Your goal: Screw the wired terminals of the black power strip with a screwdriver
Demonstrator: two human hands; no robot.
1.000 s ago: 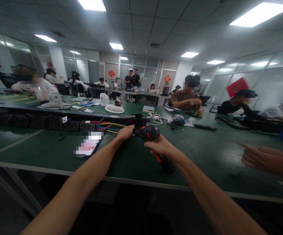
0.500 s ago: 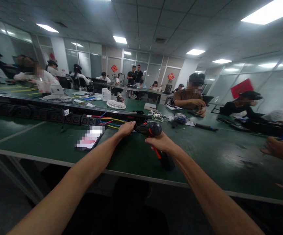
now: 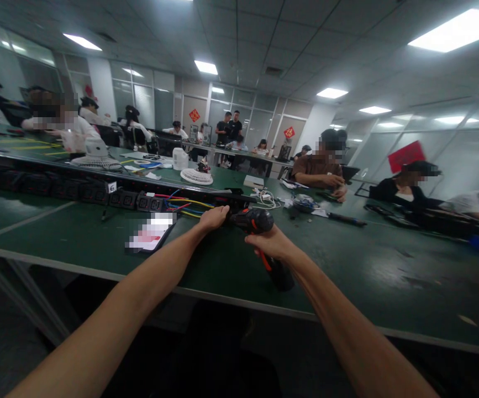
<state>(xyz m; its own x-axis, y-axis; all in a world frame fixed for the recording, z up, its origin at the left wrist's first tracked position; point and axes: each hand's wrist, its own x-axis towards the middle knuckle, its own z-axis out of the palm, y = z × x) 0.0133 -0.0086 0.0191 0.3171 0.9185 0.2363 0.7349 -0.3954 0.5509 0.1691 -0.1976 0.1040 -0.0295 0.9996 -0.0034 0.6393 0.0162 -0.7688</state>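
My right hand is wrapped around the grip of a black and orange cordless drill, which lies level with its front end pointing left. At that front end, my left hand is closed, thumb on top; what its fingers hold is hidden behind the hand and the drill. Just beyond both hands runs a long black power strip with a row of sockets. Red, yellow and blue wires lie exposed in its open part, left of my left hand.
A phone lies on the green table left of my left forearm. White fan parts, a white jug and a coiled white cable stand behind the strip. A co-worker in brown sits across the table.
Both my hands and the drill stay nearly in place. Another person's hand at the right edge has drawn out of view, and the camera has shifted slightly.
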